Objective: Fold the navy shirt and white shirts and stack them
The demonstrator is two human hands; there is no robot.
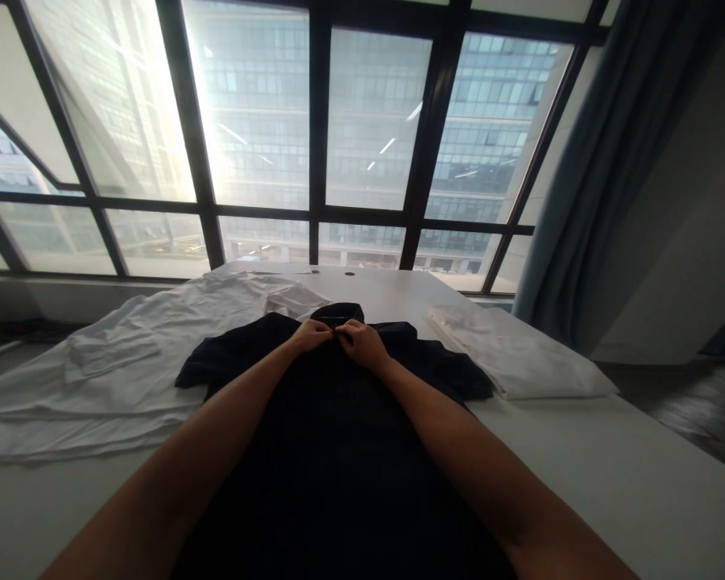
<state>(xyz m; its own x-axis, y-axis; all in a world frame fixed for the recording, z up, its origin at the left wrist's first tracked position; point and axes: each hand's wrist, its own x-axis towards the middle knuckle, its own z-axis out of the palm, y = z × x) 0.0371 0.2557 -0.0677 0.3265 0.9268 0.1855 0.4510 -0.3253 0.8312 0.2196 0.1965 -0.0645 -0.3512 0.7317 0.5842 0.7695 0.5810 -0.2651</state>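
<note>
A dark navy short-sleeved shirt (338,451) lies spread on the white table, its collar at the far end and its sleeves out to both sides. Just below the collar (338,311), my left hand (312,335) pinches the front of the shirt. My right hand (362,341) grips the cloth right beside it, with its fingertips close to those of the left. Both hands are closed at the neck opening. The shirt is so dark that buttons or small details between the fingers cannot be made out.
White garments (126,354) lie spread over the left of the table (580,451). A folded white item, seemingly in clear plastic (519,358), sits on the right. Dark-framed windows (362,121) rise behind the table, and a blue-grey curtain (586,209) hangs at right.
</note>
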